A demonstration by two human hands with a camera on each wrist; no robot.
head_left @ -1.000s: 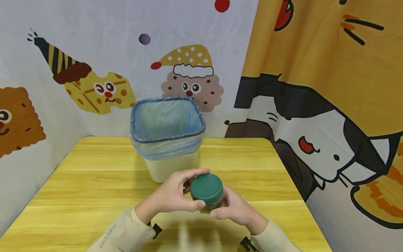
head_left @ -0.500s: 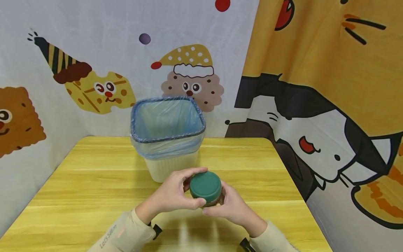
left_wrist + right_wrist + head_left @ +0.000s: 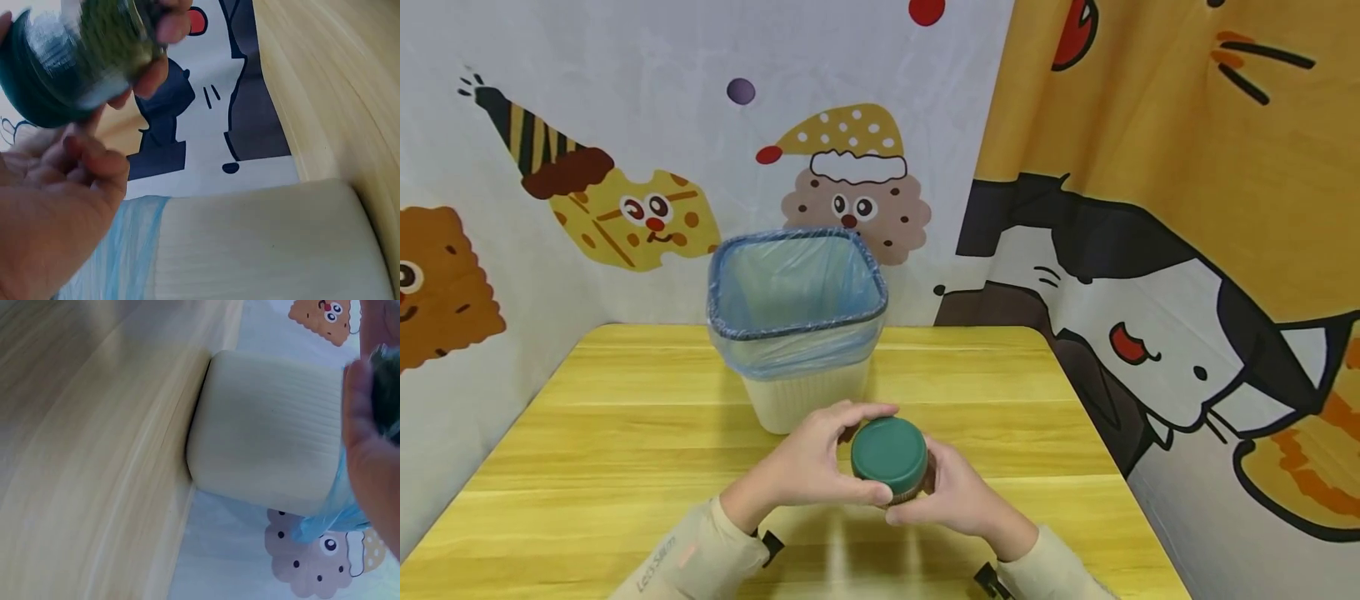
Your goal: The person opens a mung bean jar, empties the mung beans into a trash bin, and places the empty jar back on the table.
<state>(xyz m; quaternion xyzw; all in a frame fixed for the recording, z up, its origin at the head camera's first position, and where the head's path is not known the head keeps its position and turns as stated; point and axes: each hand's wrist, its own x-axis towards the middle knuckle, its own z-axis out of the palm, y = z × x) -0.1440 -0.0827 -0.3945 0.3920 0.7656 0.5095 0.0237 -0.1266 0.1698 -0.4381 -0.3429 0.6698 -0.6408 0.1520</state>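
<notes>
A small clear jar point(image 3: 109, 44) with a green lid point(image 3: 889, 454) is held up above the table between both hands. Dark greenish contents show through its side in the left wrist view. My left hand point(image 3: 812, 460) grips the lid from the left, thumb in front and fingers behind. From the right, my right hand point(image 3: 958, 493) holds the jar's body below the lid. In the right wrist view only a dark, blurred part of the jar point(image 3: 387, 394) shows at the right edge, beside the right hand's fingers.
Behind the hands stands a cream bin point(image 3: 805, 392) lined with a translucent blue bag point(image 3: 797, 354). It rests on a yellow wood-grain table point(image 3: 625, 450). A cartoon-printed cloth point(image 3: 662, 50) hangs behind the table and a yellow printed one point(image 3: 1120, 125) hangs at the right.
Both hands keep hold of the jar in the same place. The jar tilted and rose slightly, then came back down a little. The bin has not moved.
</notes>
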